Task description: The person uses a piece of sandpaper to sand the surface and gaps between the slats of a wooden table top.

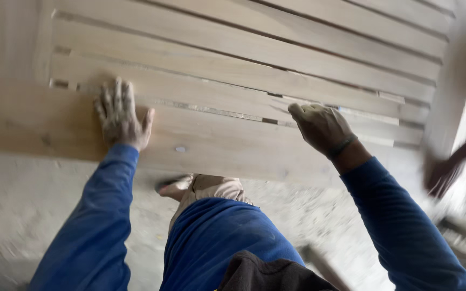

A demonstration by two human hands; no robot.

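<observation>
A large pale wooden panel (233,81) made of slats with thin gaps lies in front of me. My left hand (120,114) rests flat on its near rail, fingers spread, dusted white. My right hand (321,127) is curled over the slats farther right, holding something small with a blue tip that I cannot make out. Both arms wear blue sleeves.
A dusty concrete floor (22,199) runs under the panel's near edge. My leg and foot (190,187) stand below the panel. A dark reddish object (457,161) and wooden pieces (465,237) lie at the right.
</observation>
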